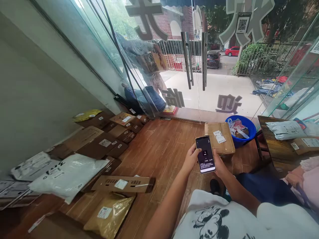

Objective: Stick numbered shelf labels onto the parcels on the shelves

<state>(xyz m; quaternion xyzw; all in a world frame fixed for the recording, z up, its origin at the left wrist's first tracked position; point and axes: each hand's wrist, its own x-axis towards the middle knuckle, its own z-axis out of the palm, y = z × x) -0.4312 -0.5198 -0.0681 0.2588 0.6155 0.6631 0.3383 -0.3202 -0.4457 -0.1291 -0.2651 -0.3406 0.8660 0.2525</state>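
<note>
A smartphone (pixel 205 156) with a dark screen and some lines of white text is held upright in front of my body. My left hand (pixel 191 157) grips its left side, the thumb lying over the screen's edge. Along the lower right side, my right hand (pixel 219 162) has its fingers closed on the phone; most of them are hidden behind it. Beyond the phone, a taped cardboard box (pixel 220 132) with a white label sits on the wooden floor, partly covered by the phone in this view.
Cardboard parcels (pixel 102 142), a white plastic mailer (pixel 67 174) and a yellow padded bag (pixel 109 214) lie along the left. A blue bin (pixel 253 132) stands beside a wooden table (pixel 271 149) with packages. Ahead are glass doors (pixel 196 99). Another person's hand (pixel 295 176) shows at right.
</note>
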